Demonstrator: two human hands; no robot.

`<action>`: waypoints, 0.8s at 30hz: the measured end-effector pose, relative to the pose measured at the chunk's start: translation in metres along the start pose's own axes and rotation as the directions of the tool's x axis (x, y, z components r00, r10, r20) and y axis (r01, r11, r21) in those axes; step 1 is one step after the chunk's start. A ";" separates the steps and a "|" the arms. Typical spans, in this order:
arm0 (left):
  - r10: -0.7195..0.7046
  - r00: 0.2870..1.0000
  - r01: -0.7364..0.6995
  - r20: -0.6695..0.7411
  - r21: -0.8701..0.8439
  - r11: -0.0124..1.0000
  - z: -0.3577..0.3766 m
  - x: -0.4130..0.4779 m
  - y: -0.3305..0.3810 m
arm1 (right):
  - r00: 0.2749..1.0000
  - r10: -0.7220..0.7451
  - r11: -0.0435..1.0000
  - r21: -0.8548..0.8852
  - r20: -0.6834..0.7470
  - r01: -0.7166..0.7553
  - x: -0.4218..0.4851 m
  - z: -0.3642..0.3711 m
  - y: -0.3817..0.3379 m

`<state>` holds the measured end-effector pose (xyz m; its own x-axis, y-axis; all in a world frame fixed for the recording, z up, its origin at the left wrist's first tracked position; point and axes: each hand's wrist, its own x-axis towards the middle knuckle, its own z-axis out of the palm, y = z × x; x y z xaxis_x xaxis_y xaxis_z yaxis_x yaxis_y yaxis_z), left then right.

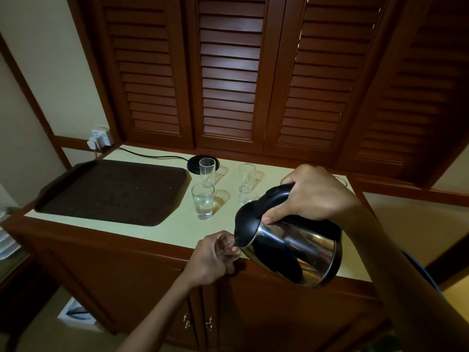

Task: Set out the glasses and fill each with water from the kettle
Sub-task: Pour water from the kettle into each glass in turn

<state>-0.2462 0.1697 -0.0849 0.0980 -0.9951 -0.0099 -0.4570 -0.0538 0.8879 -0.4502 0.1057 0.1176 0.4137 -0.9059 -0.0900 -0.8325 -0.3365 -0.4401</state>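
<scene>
The left hand's (209, 259) fingers curl round the held glass (228, 246), gripping its side. The glass stands at the counter's (177, 229) front edge, right of the tray (111, 191) and nearer the person than its front right corner. The right hand's (316, 194) fingers wrap the black handle of the kettle (299, 252), with the thumb pressed down by the lid. The steel kettle is tilted leftward farther right of the tray, its spout just over the held glass's mouth; I cannot tell whether water is running. Just right of the tray's right edge stands a front glass (203, 201) partly filled with water. Behind it is a tall glass (207, 171), close to the round black base (196, 165) off the tray's far right corner. Farther right again are a back glass (246, 176) and a low glass (247, 198), the latter partly hidden by the kettle's lid. A cord (152, 156) runs from the base past the tray's far edge to a socket (101, 138).
</scene>
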 end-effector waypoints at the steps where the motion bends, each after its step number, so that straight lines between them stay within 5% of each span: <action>1: 0.001 1.000 -0.001 0.003 -0.001 1.000 0.000 0.000 -0.001 | 1.000 0.002 1.000 0.001 0.003 -0.002 0.000 0.000 0.000; 24: 0.028 0.998 -0.028 0.048 0.000 1.000 -0.003 -0.003 -0.005 | 1.000 0.015 0.999 -0.049 0.013 -0.014 -0.001 0.004 -0.001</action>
<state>-0.2417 0.1730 -0.0881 0.0424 -0.9991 -0.0071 -0.4600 -0.0258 0.8876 -0.4484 0.1077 0.1141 0.4063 -0.9073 -0.1082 -0.8552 -0.3359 -0.3947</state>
